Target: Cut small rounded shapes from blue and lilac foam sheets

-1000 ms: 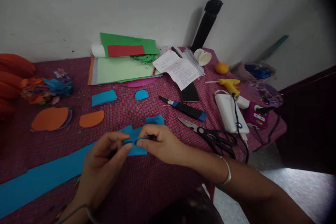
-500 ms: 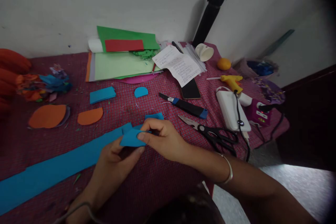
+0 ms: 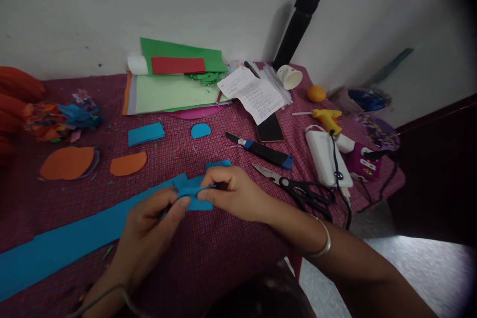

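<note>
Both my hands meet over the red checked tablecloth (image 3: 231,253), pinching a small blue foam piece (image 3: 196,198) between them. My left hand (image 3: 149,233) grips its left side with thumb and fingers closed. My right hand (image 3: 234,194) pinches its right side, a bangle on that wrist. A long blue foam strip (image 3: 70,241) runs from under the piece toward the lower left. Another small blue scrap (image 3: 218,164) lies just behind my right hand.
Black scissors (image 3: 298,190) and a craft knife (image 3: 266,154) lie right of my hands. Farther right are a white power bank (image 3: 324,156), a yellow glue gun (image 3: 328,118) and a phone (image 3: 270,129). Orange ovals (image 3: 128,164), blue cutouts (image 3: 146,134) and stacked coloured sheets (image 3: 171,92) lie behind.
The blue piece, lifted and tilted half a second ago, is lower and flatter over the cloth now. Both hands stay pinched on it.
</note>
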Demonstrator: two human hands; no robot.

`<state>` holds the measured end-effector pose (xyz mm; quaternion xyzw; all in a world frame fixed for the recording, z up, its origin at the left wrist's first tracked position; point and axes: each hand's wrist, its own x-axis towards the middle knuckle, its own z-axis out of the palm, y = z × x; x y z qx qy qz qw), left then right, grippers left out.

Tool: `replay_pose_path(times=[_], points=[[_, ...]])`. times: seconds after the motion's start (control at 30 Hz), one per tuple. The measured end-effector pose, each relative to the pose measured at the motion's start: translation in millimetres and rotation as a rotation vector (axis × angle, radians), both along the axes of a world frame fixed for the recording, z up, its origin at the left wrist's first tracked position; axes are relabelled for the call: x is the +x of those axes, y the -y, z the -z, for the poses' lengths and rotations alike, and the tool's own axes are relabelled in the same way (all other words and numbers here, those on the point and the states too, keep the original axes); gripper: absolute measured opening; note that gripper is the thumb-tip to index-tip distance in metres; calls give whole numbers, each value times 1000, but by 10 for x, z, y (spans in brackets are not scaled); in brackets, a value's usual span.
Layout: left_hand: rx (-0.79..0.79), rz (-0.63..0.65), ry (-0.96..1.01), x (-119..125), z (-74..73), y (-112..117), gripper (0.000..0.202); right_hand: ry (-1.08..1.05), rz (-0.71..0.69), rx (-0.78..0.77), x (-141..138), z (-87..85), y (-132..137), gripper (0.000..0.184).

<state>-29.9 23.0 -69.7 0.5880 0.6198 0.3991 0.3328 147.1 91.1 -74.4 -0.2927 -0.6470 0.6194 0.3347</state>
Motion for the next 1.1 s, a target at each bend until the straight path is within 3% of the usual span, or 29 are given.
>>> replay_pose_path(times=[0.17, 0.3, 0.37, 0.47, 0.53, 0.57, 0.73, 0.87, 1.1], points=[[-64, 7, 44, -81, 32, -24, 38, 17, -33, -18, -12, 27, 6, 29], [-123, 28, 139, -69, 2, -47, 17, 40, -46, -20, -14, 50, 7, 25], [-193, 27, 219, -79, -35, -56, 16, 54, -54, 14, 32, 8, -37, 19], [-245, -162, 358, -147, -78, -68, 24, 107, 127, 159, 176, -92, -176, 18], [-232, -296, 405, -208, -87, -80, 22, 240, 281, 314, 286, -130, -284, 20], [-222, -329, 414, -234, -87, -87, 20, 329, 290, 386, 331, -131, -329, 20], [-240, -343, 429, -253, -101, -109, 13, 692, 58, 644, 374, -24, -402, 37], [-184, -318, 452, -206, -147, -95, 11, 814, -27, 702, 297, 23, -384, 46], [-118, -308, 380, -185, -177, -82, 6, 997, -82, 734, 231, -22, -334, 21]])
